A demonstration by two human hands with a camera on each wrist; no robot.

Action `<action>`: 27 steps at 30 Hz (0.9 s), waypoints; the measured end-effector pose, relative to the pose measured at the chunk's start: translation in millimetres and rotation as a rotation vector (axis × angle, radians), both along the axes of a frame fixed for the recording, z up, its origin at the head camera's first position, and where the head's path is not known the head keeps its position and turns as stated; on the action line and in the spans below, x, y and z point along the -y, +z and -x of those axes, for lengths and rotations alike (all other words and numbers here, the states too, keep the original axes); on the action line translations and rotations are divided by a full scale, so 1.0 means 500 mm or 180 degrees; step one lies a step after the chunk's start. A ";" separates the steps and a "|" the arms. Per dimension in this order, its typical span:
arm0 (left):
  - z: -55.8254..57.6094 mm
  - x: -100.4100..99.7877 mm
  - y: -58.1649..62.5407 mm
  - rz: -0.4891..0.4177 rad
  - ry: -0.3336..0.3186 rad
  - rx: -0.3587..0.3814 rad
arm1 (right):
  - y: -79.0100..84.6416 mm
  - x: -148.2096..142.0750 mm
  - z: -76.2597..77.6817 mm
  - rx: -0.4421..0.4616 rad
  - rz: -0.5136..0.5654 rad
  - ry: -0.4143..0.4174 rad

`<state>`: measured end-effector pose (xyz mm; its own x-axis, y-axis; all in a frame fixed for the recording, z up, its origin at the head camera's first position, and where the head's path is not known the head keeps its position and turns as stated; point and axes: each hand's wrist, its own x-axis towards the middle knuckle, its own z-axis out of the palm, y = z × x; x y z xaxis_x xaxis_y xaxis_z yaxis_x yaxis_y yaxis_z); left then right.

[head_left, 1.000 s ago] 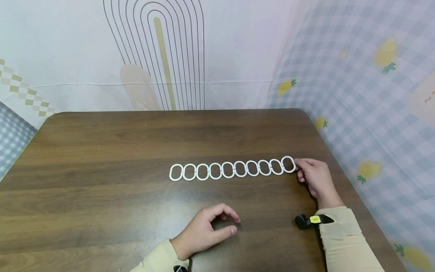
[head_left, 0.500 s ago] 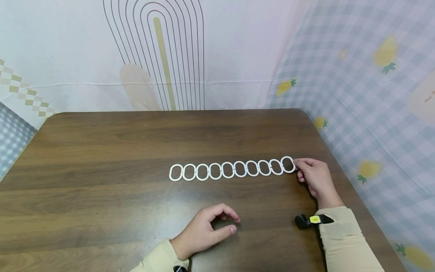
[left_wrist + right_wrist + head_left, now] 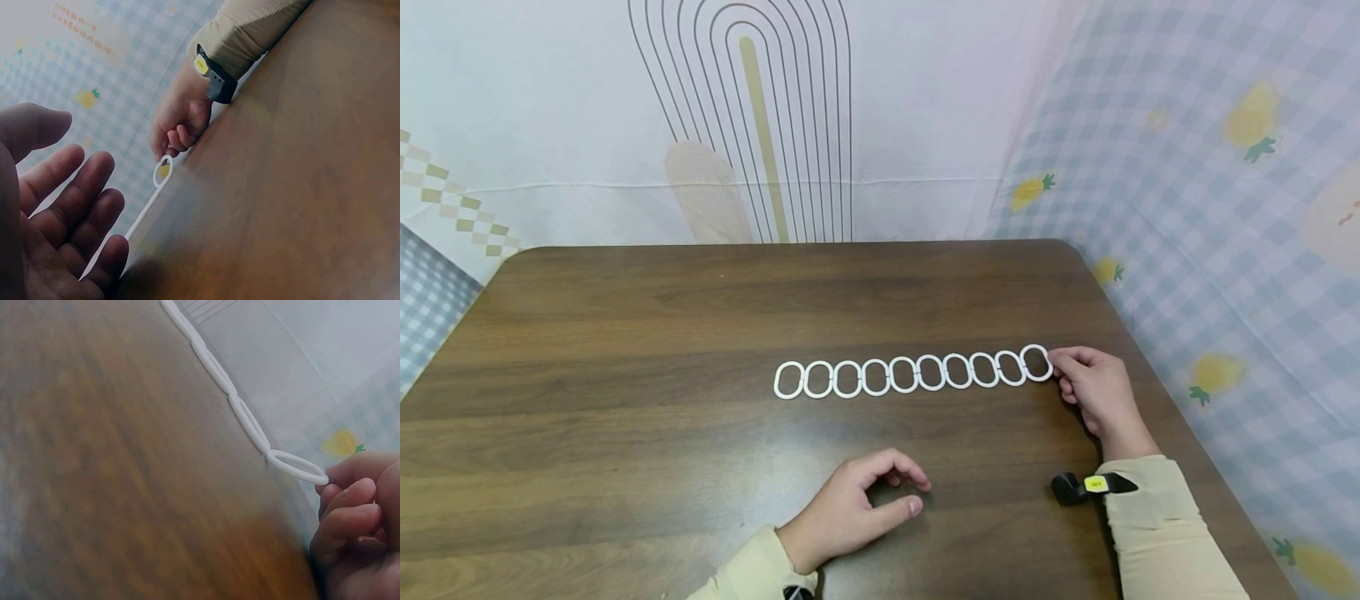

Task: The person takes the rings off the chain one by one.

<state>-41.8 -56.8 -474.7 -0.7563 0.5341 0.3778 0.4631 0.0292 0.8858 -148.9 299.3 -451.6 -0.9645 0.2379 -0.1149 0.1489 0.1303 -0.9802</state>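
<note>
A row of several white oval rings (image 3: 917, 372), linked side by side into a chain, stretches across the wooden table. My right hand (image 3: 1099, 390) pinches the outer edge of the rightmost ring (image 3: 294, 473) between thumb and forefinger. In the right wrist view that ring tilts up off the table, while the rings beyond it lie lower in a line. My left hand (image 3: 859, 506) is nearer the front of the table, below the chain and apart from it. Its fingers are loosely bent and hold nothing; the left wrist view shows the relaxed fingers (image 3: 94, 206).
The brown wooden table (image 3: 625, 333) has rounded far corners. A white patterned cloth (image 3: 917, 117) hangs behind it, and a blue checked cloth (image 3: 1240, 250) hangs along the right side. A black wrist strap (image 3: 1093, 485) sits on the right sleeve.
Almost nothing differs. The right hand has shifted very slightly while pinching the end ring; the chain and the left hand stay in place.
</note>
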 end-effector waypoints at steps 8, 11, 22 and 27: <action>0.000 0.000 0.001 0.0009 0.0002 -0.0018 | 0.002 0.001 -0.002 0.0004 -0.0053 0.0007; 0.000 0.000 0.001 0.0009 0.0003 -0.0017 | 0.002 0.000 -0.003 0.0009 -0.0077 0.0003; 0.000 -0.001 0.001 0.0003 0.0002 -0.0033 | 0.001 -0.001 -0.001 0.0017 -0.0075 -0.0011; 0.000 0.000 0.001 0.0002 -0.0002 -0.0032 | 0.000 -0.003 0.000 0.0038 -0.0004 -0.0039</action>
<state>-41.5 -56.7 -474.1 -0.7523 0.5347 0.3849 0.4719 0.0296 0.8811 -148.6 300.9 -451.5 -0.9600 0.2498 -0.1262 0.1623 0.1297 -0.9782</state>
